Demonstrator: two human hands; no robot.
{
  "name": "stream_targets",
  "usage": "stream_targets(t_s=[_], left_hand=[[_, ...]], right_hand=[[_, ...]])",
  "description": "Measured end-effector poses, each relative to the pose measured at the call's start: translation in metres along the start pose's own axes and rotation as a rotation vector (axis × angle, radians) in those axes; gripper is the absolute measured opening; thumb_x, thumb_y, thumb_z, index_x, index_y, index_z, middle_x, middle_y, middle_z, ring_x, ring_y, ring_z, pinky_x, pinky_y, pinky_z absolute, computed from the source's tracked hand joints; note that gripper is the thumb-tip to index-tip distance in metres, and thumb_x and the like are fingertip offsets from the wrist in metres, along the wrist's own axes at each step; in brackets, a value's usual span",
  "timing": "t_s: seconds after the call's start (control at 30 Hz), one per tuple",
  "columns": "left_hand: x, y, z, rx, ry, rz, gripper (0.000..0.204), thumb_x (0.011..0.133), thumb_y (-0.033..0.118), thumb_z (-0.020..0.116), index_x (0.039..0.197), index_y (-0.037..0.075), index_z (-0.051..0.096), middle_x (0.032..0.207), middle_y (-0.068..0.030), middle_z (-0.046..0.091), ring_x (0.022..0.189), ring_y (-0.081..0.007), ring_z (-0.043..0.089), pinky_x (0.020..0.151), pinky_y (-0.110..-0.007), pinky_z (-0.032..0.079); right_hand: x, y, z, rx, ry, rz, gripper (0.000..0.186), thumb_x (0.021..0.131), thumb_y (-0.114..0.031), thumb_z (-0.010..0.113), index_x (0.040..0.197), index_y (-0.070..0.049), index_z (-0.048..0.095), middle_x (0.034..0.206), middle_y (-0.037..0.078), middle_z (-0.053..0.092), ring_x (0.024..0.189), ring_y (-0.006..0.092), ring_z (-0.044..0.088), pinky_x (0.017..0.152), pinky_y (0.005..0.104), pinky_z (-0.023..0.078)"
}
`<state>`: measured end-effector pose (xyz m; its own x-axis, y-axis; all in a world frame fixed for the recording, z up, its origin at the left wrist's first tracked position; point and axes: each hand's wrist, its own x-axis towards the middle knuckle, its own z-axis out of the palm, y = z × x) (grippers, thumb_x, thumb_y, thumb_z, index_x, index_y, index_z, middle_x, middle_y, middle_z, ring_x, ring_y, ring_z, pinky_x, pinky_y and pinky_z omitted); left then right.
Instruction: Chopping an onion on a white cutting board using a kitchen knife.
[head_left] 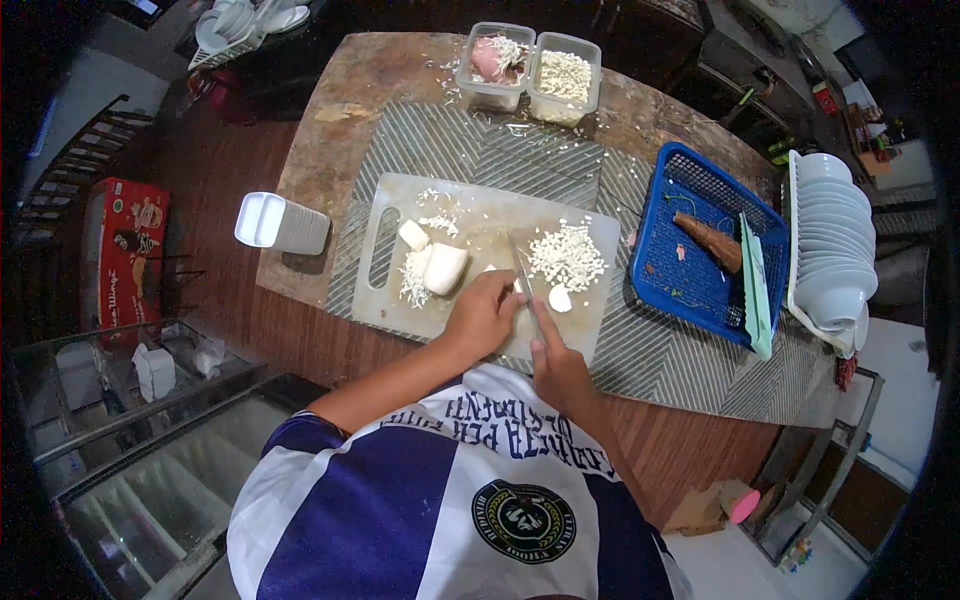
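Observation:
On a pale cutting board, my right hand is wrapped round the handle of a knife, whose blade points away from me. My left hand sits just left of the blade, fingers bent and pressed on a small piece of peeled white vegetable, mostly hidden beneath them. A thick white chunk and a smaller block lie left of that hand, among chopped bits. Right of the knife are a heap of white dice and a rounded white slice.
Two clear tubs, one with white dice, the other with pink and white contents, stand at the far edge. A blue basket holds a brown tapered thing and a green packet. White containers stand left; stacked bowls stand right.

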<state>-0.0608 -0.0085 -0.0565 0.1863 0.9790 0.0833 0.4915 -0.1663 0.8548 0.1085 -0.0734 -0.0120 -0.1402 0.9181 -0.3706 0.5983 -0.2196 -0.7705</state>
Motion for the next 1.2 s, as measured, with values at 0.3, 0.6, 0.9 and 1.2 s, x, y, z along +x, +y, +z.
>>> stream_targets(t_s=[0.3,0.6,0.9,1.2], left_hand=[[-0.001,0.001,0.001,-0.09,0.042,-0.083,0.033,0.088,0.008,0.077,0.117,-0.003,0.066,0.099,-0.0175,0.065,0.084,-0.0278,0.068,0.072,-0.036,0.055],[0.002,0.001,-0.009,-0.096,0.044,-0.011,0.033,0.09,0.007,0.076,0.121,0.001,0.067,0.106,-0.0155,0.065,0.085,-0.0268,0.067,0.071,-0.035,0.055],[0.01,-0.003,-0.017,0.09,-0.024,0.113,0.018,0.094,0.018,0.072,0.099,0.0,0.069,0.097,-0.0167,0.066,0.084,-0.0365,0.066,0.073,-0.042,0.054],[0.011,0.016,-0.013,0.158,-0.064,-0.145,0.029,0.096,0.024,0.069,0.084,-0.002,0.066,0.08,-0.0234,0.066,0.078,-0.043,0.065,0.07,-0.05,0.051]], right_hand=[[-0.007,-0.004,-0.006,0.048,-0.047,0.024,0.056,0.111,-0.023,0.035,0.165,-0.018,0.023,0.075,0.028,0.064,0.074,0.0476,0.068,0.072,0.051,0.051],[-0.016,-0.008,-0.013,0.055,0.028,0.118,0.054,0.112,-0.025,0.035,0.164,-0.017,0.024,0.077,0.028,0.065,0.076,0.0492,0.068,0.072,0.0504,0.051],[-0.018,-0.013,-0.011,0.096,-0.007,0.097,0.057,0.11,-0.021,0.038,0.165,-0.023,0.023,0.078,0.029,0.067,0.078,0.0496,0.068,0.075,0.0511,0.053],[-0.011,-0.022,-0.014,0.005,-0.129,0.168,0.061,0.108,-0.015,0.039,0.165,-0.014,0.016,0.091,0.04,0.066,0.089,0.0563,0.067,0.086,0.0568,0.053]])
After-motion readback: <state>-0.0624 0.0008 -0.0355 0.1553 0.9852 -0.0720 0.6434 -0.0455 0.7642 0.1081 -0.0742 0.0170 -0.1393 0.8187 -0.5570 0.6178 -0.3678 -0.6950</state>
